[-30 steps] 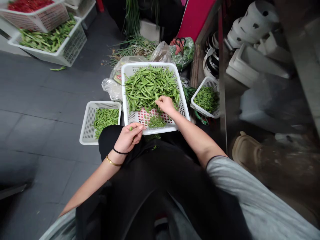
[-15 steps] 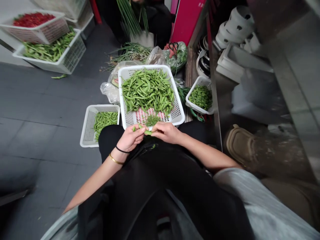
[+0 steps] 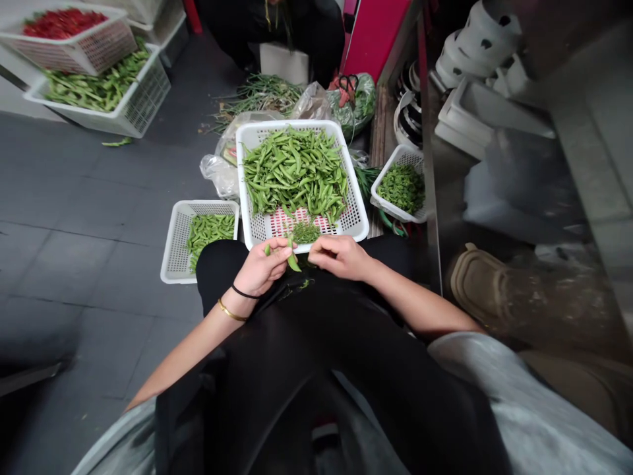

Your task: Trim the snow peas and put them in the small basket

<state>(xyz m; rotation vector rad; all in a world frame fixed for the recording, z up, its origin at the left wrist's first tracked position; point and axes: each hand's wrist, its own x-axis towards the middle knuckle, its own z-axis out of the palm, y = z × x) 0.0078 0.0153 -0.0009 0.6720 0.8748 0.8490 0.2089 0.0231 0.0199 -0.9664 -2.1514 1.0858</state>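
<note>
Right hand [image 3: 341,256] drawn clear (fingertips together, contents unclear), left hand [image 3: 261,265] alone pinches pod [image 3: 293,262] beside near edge of basket [image 3: 362,218].

I have the main basket [image 3: 262,229] at centre frame, pods [image 3: 297,168] heaped in its far part, trimmings [image 3: 305,231] by its near rim; left of it a side basket [image 3: 178,245], right of it a leaf basket [image 3: 408,158], and stacked baskets [image 3: 143,105] at upper left.

Left fingers [image 3: 279,253] pinch; right fingers [image 3: 324,248] curl nearby, seemingly pressed together.
</note>
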